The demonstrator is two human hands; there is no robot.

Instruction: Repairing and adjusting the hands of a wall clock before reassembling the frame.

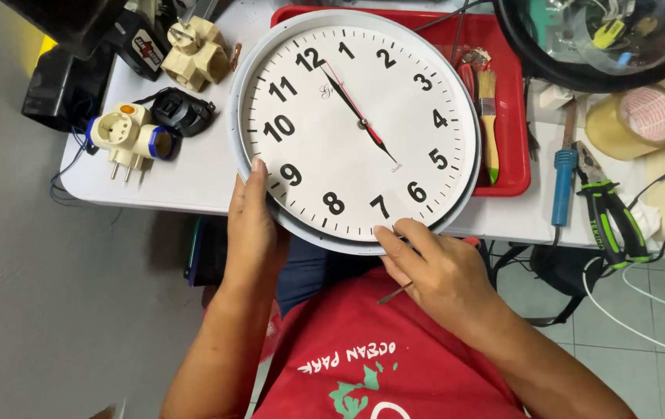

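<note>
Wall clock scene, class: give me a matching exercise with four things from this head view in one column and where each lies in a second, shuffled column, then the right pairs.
Column one:
1. wall clock
2. paintbrush
3. roll of tape
4. cream plug adapter

Column two:
A. in the red tray
B. on the white table, left of the clock
C. held at its lower rim by the left hand and right hand
D. at the right end of the table, beyond the blue-handled tool

Pairs: 1-C, 2-A, 3-D, 4-B
</note>
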